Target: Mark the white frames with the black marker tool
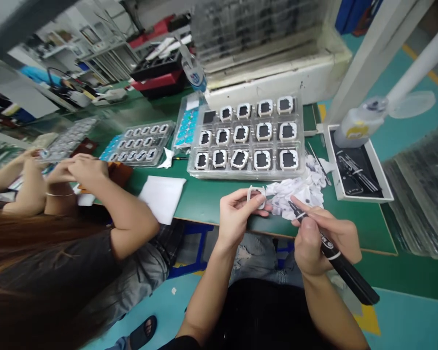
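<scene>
My left hand (237,214) pinches a small white square frame part (256,196) between thumb and fingers, just above the green table's front edge. My right hand (319,238) is closed round a black marker pen (336,257), its tip pointing up-left toward the part, a short gap away. Directly beyond my hands lies a crumpled white cloth with dark spots (301,192). Behind that sits a clear tray (195,170) holding several white-framed parts with dark centres.
A white box with tweezers and tools (361,167) stands at the right, a squeeze bottle (361,124) behind it. Another person's hands (78,167) work at the left beside a second parts tray (142,143) and a white sheet (162,197).
</scene>
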`<state>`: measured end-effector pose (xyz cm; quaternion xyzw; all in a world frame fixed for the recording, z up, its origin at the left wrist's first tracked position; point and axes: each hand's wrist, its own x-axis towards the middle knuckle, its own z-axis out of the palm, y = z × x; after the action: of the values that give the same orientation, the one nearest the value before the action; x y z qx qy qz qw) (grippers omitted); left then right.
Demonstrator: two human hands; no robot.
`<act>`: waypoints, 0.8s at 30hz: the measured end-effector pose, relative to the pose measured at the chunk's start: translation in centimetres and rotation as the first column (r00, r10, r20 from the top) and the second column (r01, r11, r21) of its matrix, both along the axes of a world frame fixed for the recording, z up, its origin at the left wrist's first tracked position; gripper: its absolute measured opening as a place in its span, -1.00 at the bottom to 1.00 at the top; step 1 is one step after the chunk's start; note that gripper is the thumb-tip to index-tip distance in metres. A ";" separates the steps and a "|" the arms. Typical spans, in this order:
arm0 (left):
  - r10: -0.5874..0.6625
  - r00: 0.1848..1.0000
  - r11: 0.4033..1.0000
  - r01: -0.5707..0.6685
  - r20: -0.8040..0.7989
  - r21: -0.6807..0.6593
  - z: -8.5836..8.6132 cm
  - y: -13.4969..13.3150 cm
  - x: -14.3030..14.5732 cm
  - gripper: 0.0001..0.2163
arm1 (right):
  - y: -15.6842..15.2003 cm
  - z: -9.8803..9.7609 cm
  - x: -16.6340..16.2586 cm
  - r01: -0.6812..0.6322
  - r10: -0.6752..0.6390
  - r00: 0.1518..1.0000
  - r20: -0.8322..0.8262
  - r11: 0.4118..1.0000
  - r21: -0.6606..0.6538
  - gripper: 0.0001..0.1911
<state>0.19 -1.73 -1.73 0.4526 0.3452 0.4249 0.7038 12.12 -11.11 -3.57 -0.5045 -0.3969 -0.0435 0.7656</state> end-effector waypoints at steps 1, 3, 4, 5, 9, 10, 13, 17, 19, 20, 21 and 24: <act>0.012 1.000 1.000 -0.011 0.016 -0.007 0.3 0.2 -0.2 -0.68 | 0.0 0.0 0.1 -0.018 0.018 1.000 -0.002 1.000 -0.005 -0.95; 0.069 0.997 0.996 -0.070 0.019 0.053 1.3 1.1 -0.8 -0.67 | -0.1 0.0 0.3 -0.031 0.031 1.000 -0.004 0.999 -0.018 -0.92; 0.112 0.994 0.986 -0.112 0.010 0.119 2.1 2.0 -1.2 -0.67 | -0.1 -0.1 0.4 -0.037 0.037 0.999 0.001 0.999 -0.027 -0.91; 0.159 0.987 0.967 -0.154 -0.007 0.202 3.0 3.4 -1.6 -0.67 | 0.0 -0.2 0.4 -0.043 0.044 0.999 0.009 0.999 -0.033 -0.91; 0.392 0.906 0.812 -0.259 -0.159 0.522 7.3 12.4 -2.2 -0.59 | 0.5 -1.0 0.3 0.002 -0.006 0.999 0.052 0.997 0.075 -0.88; 0.469 0.853 0.763 -0.260 -0.230 0.592 8.2 15.2 -2.0 -0.62 | 0.6 -1.1 0.2 0.015 -0.020 0.998 0.052 0.995 0.100 -0.86; 0.692 0.507 0.651 -0.129 -0.514 0.748 9.8 22.1 -0.6 -0.62 | 0.7 -1.3 0.3 0.010 -0.016 0.998 0.061 0.995 0.095 -0.84; 0.678 0.292 0.691 0.059 -0.674 0.721 10.1 25.9 1.2 -0.82 | 0.5 -1.4 0.5 0.009 -0.015 0.995 0.094 0.997 0.071 -0.84; 0.674 0.266 0.696 0.082 -0.689 0.713 10.0 25.9 1.6 -0.86 | 0.3 -1.4 0.5 0.017 -0.023 0.994 0.109 0.998 0.056 -0.84; 0.677 0.244 0.697 0.092 -0.695 0.711 9.9 25.8 1.7 -0.86 | 0.3 -1.4 0.5 0.019 -0.025 0.993 0.117 0.998 0.052 -0.83; 0.680 0.221 0.697 0.100 -0.699 0.710 9.9 25.6 1.7 -0.84 | 0.2 -1.4 0.5 0.022 -0.029 0.992 0.124 0.998 0.052 -0.83; 0.699 0.183 0.676 0.147 -0.692 0.722 9.9 24.8 1.7 -0.78 | 0.2 -1.5 0.5 0.030 -0.037 0.990 0.134 0.998 0.057 -0.82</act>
<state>1.90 23.10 8.14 0.7438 0.6068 0.2786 0.0298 12.58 -10.91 -5.02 -0.4859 -0.4377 -0.1011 0.7497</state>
